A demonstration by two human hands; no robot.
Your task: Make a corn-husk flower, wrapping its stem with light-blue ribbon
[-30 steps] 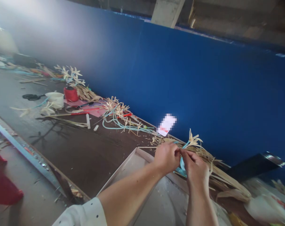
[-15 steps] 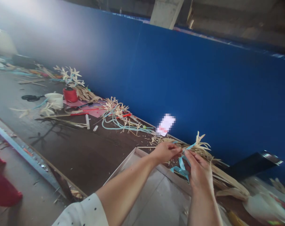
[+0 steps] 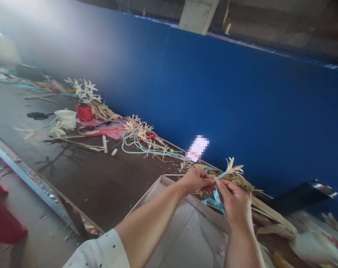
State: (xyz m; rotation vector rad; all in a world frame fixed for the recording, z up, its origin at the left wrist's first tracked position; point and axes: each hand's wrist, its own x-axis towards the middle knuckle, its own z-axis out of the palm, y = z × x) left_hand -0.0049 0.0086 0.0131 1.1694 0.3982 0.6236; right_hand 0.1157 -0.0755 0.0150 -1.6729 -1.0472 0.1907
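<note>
Both hands meet over the far edge of a shallow cardboard box (image 3: 169,219). My left hand (image 3: 198,180) pinches the lower end of a stem wrapped in blue tape. My right hand (image 3: 236,201) is closed at the same spot, thumb and forefinger pressed on the blue tape (image 3: 216,203), whose loose length hangs in a curl below. A pale straw-coloured flower (image 3: 232,167), made of dried husk strips, sticks out up and to the right from the wrapped stem. The exact spot under the fingertips is hidden.
Dried husks (image 3: 277,216) lie beyond my right hand, against the blue partition (image 3: 241,100). Finished husk flowers (image 3: 138,128) with blue stems, a white cup (image 3: 66,118), a red thread spool (image 3: 84,112) and black scissors (image 3: 38,115) sit further left on the dark table (image 3: 102,186).
The husk flower has turned slightly and shifted a little left and down. My hands stay together at the stem, the right one's fingers moved slightly left.
</note>
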